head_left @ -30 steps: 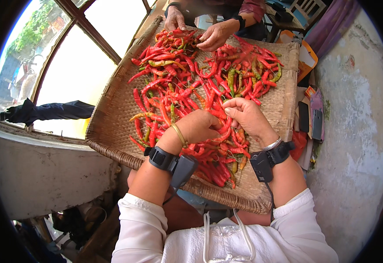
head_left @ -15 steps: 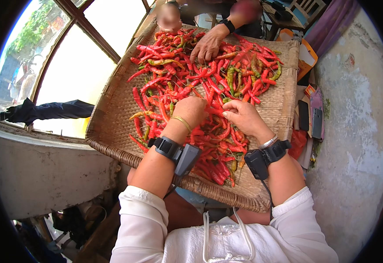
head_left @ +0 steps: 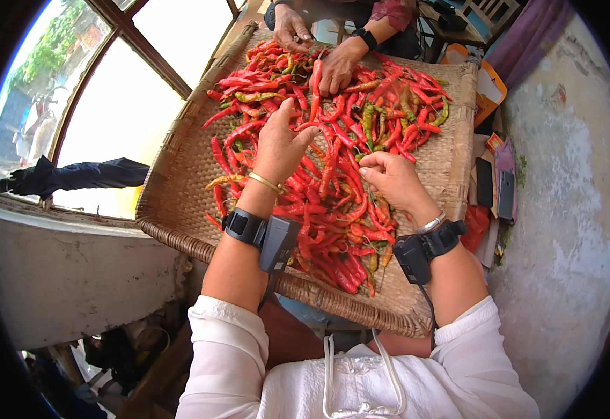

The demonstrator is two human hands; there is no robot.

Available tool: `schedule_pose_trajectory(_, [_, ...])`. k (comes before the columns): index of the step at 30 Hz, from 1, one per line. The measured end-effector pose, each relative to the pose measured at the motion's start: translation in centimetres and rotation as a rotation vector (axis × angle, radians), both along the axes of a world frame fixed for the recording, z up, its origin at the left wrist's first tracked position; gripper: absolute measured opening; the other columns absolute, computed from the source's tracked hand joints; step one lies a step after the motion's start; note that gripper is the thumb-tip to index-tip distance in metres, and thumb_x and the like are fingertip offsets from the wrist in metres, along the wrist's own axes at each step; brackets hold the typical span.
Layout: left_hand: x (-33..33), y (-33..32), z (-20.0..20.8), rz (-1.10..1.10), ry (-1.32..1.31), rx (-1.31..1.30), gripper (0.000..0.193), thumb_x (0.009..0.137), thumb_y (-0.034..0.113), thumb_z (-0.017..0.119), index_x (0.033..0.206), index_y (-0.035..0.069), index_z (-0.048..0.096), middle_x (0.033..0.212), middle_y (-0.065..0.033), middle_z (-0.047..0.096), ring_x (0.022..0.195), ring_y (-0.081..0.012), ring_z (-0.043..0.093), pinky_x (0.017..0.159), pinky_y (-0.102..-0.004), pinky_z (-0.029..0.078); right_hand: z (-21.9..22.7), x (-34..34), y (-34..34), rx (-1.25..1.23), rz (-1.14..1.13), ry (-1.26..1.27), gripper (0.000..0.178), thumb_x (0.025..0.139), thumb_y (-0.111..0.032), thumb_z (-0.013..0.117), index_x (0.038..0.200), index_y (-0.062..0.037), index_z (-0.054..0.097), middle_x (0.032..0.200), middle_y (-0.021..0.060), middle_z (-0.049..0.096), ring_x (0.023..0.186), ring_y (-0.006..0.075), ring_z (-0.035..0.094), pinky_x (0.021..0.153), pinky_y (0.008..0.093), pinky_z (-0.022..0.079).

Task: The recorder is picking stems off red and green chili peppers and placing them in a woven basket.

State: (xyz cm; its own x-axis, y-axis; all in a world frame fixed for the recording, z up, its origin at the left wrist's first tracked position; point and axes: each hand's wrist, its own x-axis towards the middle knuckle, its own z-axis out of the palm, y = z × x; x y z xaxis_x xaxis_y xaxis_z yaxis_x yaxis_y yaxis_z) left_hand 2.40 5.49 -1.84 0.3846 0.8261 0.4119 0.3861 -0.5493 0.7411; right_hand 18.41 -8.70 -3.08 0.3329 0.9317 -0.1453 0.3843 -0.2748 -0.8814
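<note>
Chillies lie loose across a woven tray, heaped from the far end to the near edge, mostly red with some green and yellowish ones mixed in. Progress: handling looks well under way but far from finished, as a judgement; most visible pods sit mixed together, many with stalks on, and 0 clearly sorted piles show. How many are already dealt with, cannot tell.

Left hand open over the middle of the heap, fingers extended, thumb spread; nothing visibly gripped, contact with pods unclear. Right hand at the heap's right side, fingers bent, thumb and forefinger tips close together near a green bit; cannot tell if they pinch anything.

Opposite, 2 co-worker hands: 1 reaching hand is down among the pods beside an upright red chilli, grip unclear; 1 rear hand is at the far end, fingers half bent.

Other containers: orange-edged box right of tray, contents unclear; red bag below it, contents hidden.
</note>
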Motion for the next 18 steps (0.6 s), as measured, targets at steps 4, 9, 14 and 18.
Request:
schedule_pose_trajectory(4, [0.2,-1.3,-0.6,-0.309,0.466,-0.133,0.029,0.074,0.029,0.063,0.084,0.002,0.063,0.078,-0.0163,0.062,0.072,-0.0314,0.061,0.066,-0.0391,0.048,0.1,0.1,-0.1,-0.013,0.054,-0.042,0.020,0.081,-0.013,0.059,0.095,0.0005,0.059,0.069,-0.0003,0.056,0.059,0.0064,0.051,0.054,0.0210,0.043])
schedule_pose_trajectory(9, [0.9,-3.6,-1.5,-0.274,1.025,-0.130,0.033,0.073,0.040,0.060,0.074,0.007,0.065,0.075,-0.0135,0.063,0.071,-0.0294,0.061,0.064,-0.0395,0.048,0.8,-0.7,0.0,-0.043,0.066,-0.061,0.019,0.079,-0.013,0.060,0.093,0.0007,0.060,0.067,0.0013,0.057,0.060,0.0076,0.052,0.056,0.0228,0.043])
schedule_pose_trajectory(14, [1.1,-3.8,-1.4,-0.294,1.054,-0.118,0.036,0.072,0.040,0.063,0.081,0.006,0.066,0.079,-0.0138,0.064,0.078,-0.0284,0.062,0.066,-0.0374,0.050,-0.1,-1.0,-0.2,-0.010,0.109,-0.066,0.026,0.075,-0.022,0.062,0.090,-0.0008,0.061,0.073,0.0109,0.063,0.067,0.0199,0.061,0.063,0.0308,0.047])
schedule_pose_trajectory(18, [1.0,-2.7,-1.9,-0.391,0.702,-0.299,0.031,0.072,0.036,0.065,0.078,0.005,0.066,0.073,-0.0110,0.064,0.063,-0.0237,0.061,0.059,-0.0356,0.049,0.4,-0.9,-0.2,-0.046,0.091,-0.089,0.025,0.075,-0.021,0.062,0.091,-0.0006,0.061,0.074,0.0117,0.063,0.068,0.0203,0.062,0.063,0.0309,0.047])
